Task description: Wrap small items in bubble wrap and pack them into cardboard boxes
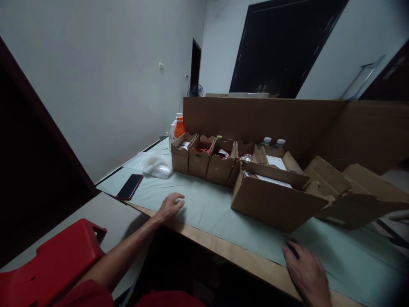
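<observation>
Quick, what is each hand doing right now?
Left hand: open, empty, resting flat on the table.
Right hand: open, on the table edge, fingertips at something dark; grip unclear.

A red phone (pixel 129 186) lies face up at the left edge of the tabletop (pixel 204 209). Just right of it sits crumpled clear plastic (pixel 153 164). An orange bottle (pixel 179 126) stands behind that, beside a row of small open cardboard boxes (pixel 204 158) at centre frame. Two capped bottles (pixel 273 142) show behind the boxes. A red plastic stool (pixel 51 260) fills the lower left. A fan (pixel 195 90) stands far back.
</observation>
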Motion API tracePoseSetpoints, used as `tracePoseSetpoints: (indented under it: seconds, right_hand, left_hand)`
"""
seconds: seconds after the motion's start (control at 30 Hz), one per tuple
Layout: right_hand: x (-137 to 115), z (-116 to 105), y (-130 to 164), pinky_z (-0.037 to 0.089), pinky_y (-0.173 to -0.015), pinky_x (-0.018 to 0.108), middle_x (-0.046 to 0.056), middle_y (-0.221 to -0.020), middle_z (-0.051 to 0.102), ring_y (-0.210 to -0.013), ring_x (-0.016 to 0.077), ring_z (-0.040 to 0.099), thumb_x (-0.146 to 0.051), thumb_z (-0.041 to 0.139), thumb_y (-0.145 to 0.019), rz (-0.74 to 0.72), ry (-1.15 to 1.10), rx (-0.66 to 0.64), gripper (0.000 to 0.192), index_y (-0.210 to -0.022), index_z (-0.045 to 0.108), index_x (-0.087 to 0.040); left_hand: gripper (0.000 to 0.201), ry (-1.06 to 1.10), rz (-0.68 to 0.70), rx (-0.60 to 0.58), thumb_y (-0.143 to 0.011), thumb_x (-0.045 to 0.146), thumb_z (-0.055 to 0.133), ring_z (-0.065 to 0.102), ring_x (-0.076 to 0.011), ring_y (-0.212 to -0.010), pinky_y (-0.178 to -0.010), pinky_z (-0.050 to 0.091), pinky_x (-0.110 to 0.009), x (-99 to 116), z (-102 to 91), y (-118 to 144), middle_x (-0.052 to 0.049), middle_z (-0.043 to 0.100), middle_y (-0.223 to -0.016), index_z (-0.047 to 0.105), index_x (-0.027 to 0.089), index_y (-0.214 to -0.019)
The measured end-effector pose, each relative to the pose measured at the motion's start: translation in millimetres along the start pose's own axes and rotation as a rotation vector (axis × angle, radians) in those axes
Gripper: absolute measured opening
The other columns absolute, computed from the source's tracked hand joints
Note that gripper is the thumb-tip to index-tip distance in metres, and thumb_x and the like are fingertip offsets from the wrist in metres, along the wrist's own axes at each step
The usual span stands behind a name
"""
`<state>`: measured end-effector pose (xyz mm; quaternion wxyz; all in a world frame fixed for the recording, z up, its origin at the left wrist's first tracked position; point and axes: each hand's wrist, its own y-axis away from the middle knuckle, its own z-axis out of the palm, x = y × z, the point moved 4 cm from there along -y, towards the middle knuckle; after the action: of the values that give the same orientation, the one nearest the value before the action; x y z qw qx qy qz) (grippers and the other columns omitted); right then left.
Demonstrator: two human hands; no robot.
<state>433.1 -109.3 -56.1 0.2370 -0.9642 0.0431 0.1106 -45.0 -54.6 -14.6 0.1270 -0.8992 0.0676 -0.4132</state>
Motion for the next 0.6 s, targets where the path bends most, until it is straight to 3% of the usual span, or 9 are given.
tracePoseSetpoints:
  seconds: [0.13,0.23,0.43,0.6]
  right_hand:
    - [5.4,1.3,1.1,0.051,-0.097,0.049,0.019,-0.111,0.074,-0.106,0.0363,0.069,-0.054,0.028,-0.086,0.016,-0.014,-0.021,0.064,-0.102,0.074,-0.011]
    - [10.6,2.9,-0.8,0.051,-0.096,0.053,0.019,-0.11,0.074,-0.105,0.0384,0.069,-0.055,0.03,-0.086,0.036,-0.053,-0.031,0.062,-0.1,0.073,-0.014]
    - [14.6,4.1,-2.5,0.05,-0.099,0.055,0.017,-0.111,0.074,-0.108,0.0384,0.067,-0.055,0.038,-0.083,0.068,-0.139,-0.032,0.049,-0.093,0.072,-0.021]
    - [19.8,8.4,1.3,0.047,-0.101,0.056,0.018,-0.113,0.073,-0.109,0.0383,0.066,-0.058,0.039,-0.082,0.105,-0.125,-0.041,0.053,-0.095,0.071,-0.018]
  left_hand:
    - [0.032,0.033,-0.156,0.126,-0.096,0.035,0.062,0.065,-0.0233,-0.107,-0.092,0.056,-0.045,-41.6,-46.0,-52.4,-0.009,0.064,-0.124,0.062,0.017,-0.122]
    - [0.036,0.086,-0.229,0.194,-0.097,0.036,0.062,0.064,-0.0239,-0.109,-0.091,0.057,-0.045,-60.1,-64.5,-96.4,-0.01,0.061,-0.128,0.059,0.017,-0.127]
    - [0.037,0.247,-0.371,0.215,-0.096,0.036,0.063,0.065,-0.0239,-0.108,-0.09,0.057,-0.045,-78.6,-60.2,-170.9,-0.01,0.062,-0.128,0.059,0.017,-0.127]
    - [0.037,0.356,-0.396,0.224,-0.096,0.035,0.064,0.064,-0.0238,-0.108,-0.089,0.057,-0.044,-84.6,-62.8,-191.2,-0.01,0.061,-0.129,0.059,0.017,-0.127]
